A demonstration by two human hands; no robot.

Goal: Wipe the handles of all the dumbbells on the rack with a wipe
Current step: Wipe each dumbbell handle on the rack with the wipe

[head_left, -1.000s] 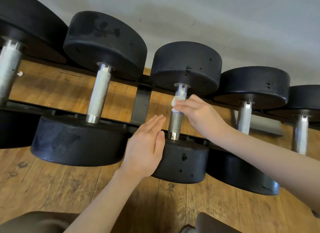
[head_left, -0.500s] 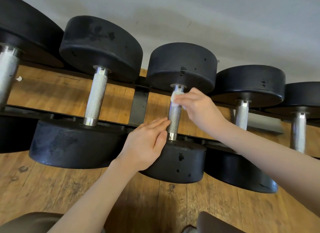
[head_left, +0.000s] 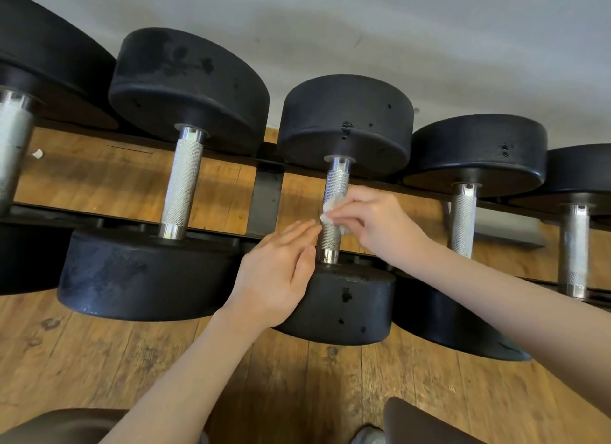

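Five black dumbbells in a row on a dark rack (head_left: 268,192) over a wooden floor (head_left: 139,354), with a pale wall (head_left: 396,30) behind. Right hand (head_left: 380,222) curled around a small white wipe (head_left: 330,209), fingers pinching it against the middle of the knurled metal handle (head_left: 335,186) of the center dumbbell (head_left: 345,123); grip closed on the wipe and wrapped partway round the bar. Wipe a little blurred, so hard to tell how much of the bar is covered. Left hand (head_left: 281,271) open, fingers straight and together, lying beside the lower part of the same handle and resting over the near weight head (head_left: 347,308), fingertips just at the bar. To the left, a larger dumbbell (head_left: 185,90) with a bare handle, and past it another at the frame edge (head_left: 20,139). To the right, two smaller dumbbells (head_left: 476,152) (head_left: 577,242), handles uncovered. Small white scrap (head_left: 37,153) on the floor behind the rack at far left. Knees in dark trousers (head_left: 59,425) at the bottom, and part of a shoe (head_left: 368,435) between them.
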